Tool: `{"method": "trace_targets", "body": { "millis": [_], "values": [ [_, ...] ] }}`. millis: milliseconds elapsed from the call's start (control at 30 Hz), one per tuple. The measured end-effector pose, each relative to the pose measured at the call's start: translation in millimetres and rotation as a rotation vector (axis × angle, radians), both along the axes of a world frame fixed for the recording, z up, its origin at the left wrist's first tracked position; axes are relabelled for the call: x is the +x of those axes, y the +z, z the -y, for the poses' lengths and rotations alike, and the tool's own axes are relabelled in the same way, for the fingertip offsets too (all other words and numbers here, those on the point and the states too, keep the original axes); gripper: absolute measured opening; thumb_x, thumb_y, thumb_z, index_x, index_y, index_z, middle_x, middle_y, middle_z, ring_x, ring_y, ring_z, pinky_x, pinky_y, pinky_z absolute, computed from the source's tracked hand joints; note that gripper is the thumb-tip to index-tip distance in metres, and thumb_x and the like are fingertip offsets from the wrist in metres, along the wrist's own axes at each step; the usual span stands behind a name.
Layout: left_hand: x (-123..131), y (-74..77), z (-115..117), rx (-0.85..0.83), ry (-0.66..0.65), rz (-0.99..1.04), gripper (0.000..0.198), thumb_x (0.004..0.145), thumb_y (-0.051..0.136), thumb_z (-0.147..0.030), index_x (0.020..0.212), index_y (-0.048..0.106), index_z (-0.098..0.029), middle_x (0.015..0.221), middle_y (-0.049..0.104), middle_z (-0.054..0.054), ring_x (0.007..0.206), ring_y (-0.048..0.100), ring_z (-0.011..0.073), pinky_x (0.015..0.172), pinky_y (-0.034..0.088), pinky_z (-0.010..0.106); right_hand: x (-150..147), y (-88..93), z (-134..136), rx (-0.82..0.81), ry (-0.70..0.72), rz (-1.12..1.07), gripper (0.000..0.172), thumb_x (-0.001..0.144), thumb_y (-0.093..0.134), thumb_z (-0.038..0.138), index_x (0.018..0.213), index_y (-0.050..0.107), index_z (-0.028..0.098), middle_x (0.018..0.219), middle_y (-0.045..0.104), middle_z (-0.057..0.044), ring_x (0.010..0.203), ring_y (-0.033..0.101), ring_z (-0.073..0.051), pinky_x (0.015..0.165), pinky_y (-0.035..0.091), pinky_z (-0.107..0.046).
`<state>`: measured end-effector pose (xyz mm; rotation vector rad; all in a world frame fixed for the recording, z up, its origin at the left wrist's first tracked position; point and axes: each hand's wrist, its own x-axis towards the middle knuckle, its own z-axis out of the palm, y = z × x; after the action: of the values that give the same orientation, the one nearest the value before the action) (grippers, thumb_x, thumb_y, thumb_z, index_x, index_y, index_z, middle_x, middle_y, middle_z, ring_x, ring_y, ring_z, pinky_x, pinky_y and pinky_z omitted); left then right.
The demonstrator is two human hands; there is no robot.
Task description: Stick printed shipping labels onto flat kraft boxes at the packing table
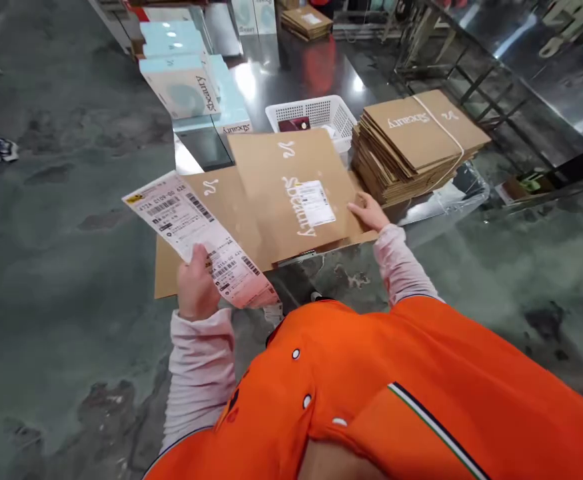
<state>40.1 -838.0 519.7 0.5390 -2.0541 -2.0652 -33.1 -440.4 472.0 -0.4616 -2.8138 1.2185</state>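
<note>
My left hand (198, 283) is closed on a long strip of printed shipping labels (186, 220), which slants down past my fingers to the right. With my right hand (370, 212) I grip the right edge of a flat brown cardboard piece (266, 193), thumb on top and the other fingers partly hidden. That cardboard has a white label (315, 203) stuck over its printed lettering. Beneath it, another flat brown cardboard (221, 200) reaches out to the left, under the label strip.
A tied stack of folded cardboard (428, 133) stands to the right. Behind the cardboard is a white basket (344, 120) with small items. Light blue and white boxes (186, 93) are piled at the back left of the metal table (291, 80). More cardboard (306, 21) lies at the far end.
</note>
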Motion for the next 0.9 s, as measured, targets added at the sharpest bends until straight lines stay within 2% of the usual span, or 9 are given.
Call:
{"method": "trace_targets", "body": {
  "millis": [67,133,233,300,367,500,733,800,900],
  "values": [
    [9.7,-4.0,-11.6,0.029,-0.013,-0.047,0.059,0.072,0.073,-0.063,0.106,0.068,-0.014,0.111,0.072,0.012,0.099,0.068,0.0242,0.082,0.056,0.03,1.9,13.4,-4.1,0.145,-0.013,0.029,0.075,0.074,0.079,0.046,0.13,0.056,0.004,0.135,0.051,-0.03,0.126,0.05,-0.038,0.107,0.039,-0.056],
    [19.4,-10.9,-21.3,0.033,-0.065,-0.109,0.062,0.067,0.077,-0.063,0.105,0.067,-0.016,0.109,0.072,0.011,0.097,0.068,0.0233,0.082,0.055,0.029,10.0,21.6,34.1,0.077,0.209,0.019,0.079,0.064,0.085,0.049,0.125,0.059,0.006,0.128,0.057,-0.027,0.12,0.054,-0.038,0.102,0.043,-0.056],
    [30.9,-17.5,-30.6,-0.002,-0.325,-0.033,0.059,0.064,0.08,-0.063,0.096,0.07,-0.015,0.095,0.074,0.011,0.087,0.068,0.023,0.077,0.054,0.029,35.8,23.1,131.2,-0.489,0.735,0.028,0.077,0.065,0.083,0.053,0.128,0.059,0.014,0.122,0.065,-0.014,0.11,0.062,-0.028,0.095,0.052,-0.043],
    [34.4,-17.7,-29.8,0.036,-0.464,0.021,0.056,0.062,0.082,-0.059,0.094,0.071,-0.014,0.093,0.073,0.011,0.086,0.067,0.0229,0.078,0.054,0.03,56.4,19.6,186.3,-0.726,0.71,-0.046,0.06,0.078,0.07,0.057,0.12,0.064,0.016,0.119,0.068,-0.011,0.108,0.064,-0.024,0.097,0.052,-0.04],
    [34.7,-17.6,-23.4,0.095,-0.398,-0.022,0.051,0.062,0.084,-0.052,0.095,0.071,-0.015,0.094,0.073,0.009,0.088,0.067,0.0213,0.081,0.053,0.03,70.0,16.1,217.1,-0.788,0.699,-0.018,0.053,0.079,0.068,0.059,0.109,0.068,0.015,0.11,0.071,-0.01,0.101,0.066,-0.023,0.095,0.053,-0.04],
    [35.7,-27.5,-10.2,0.131,-0.116,-0.029,0.042,0.059,0.085,-0.051,0.073,0.067,-0.015,0.069,0.065,0.002,0.063,0.058,0.0133,0.064,0.048,0.025,60.9,18.3,225.6,-0.707,0.746,0.075,0.055,0.064,0.081,0.053,0.102,0.072,0.014,0.096,0.074,-0.008,0.086,0.068,-0.022,0.08,0.056,-0.036],
    [43.0,-54.4,-21.1,0.029,0.214,-0.05,0.059,0.064,0.078,-0.06,0.048,0.04,-0.019,0.047,0.037,-0.006,0.049,0.033,0.0071,0.049,0.029,0.022,37.9,16.4,234.0,-0.549,0.789,0.07,0.035,0.072,0.075,0.049,0.081,0.074,0.015,0.075,0.072,-0.006,0.069,0.065,-0.018,0.064,0.05,-0.029],
    [41.2,-60.1,-13.9,0.101,0.15,0.012,0.05,0.061,0.082,-0.056,0.054,0.052,-0.017,0.052,0.049,-0.004,0.052,0.041,0.0083,0.052,0.034,0.022,26.7,7.6,244.3,-0.53,0.783,0.063,0.032,0.073,0.075,0.046,0.078,0.073,0.015,0.074,0.071,-0.005,0.069,0.064,-0.017,0.065,0.05,-0.029],
    [39.4,-73.5,12.8,0.309,-0.114,0.192,0.049,0.051,0.091,-0.043,0.085,0.072,-0.013,0.08,0.071,0.005,0.068,0.06,0.015,0.066,0.046,0.026,-13.9,-2.0,266.3,-0.334,0.722,-0.09,0.021,0.074,0.075,0.036,0.074,0.072,0.015,0.081,0.07,-0.006,0.082,0.064,-0.019,0.079,0.051,-0.032]
  ]
}}
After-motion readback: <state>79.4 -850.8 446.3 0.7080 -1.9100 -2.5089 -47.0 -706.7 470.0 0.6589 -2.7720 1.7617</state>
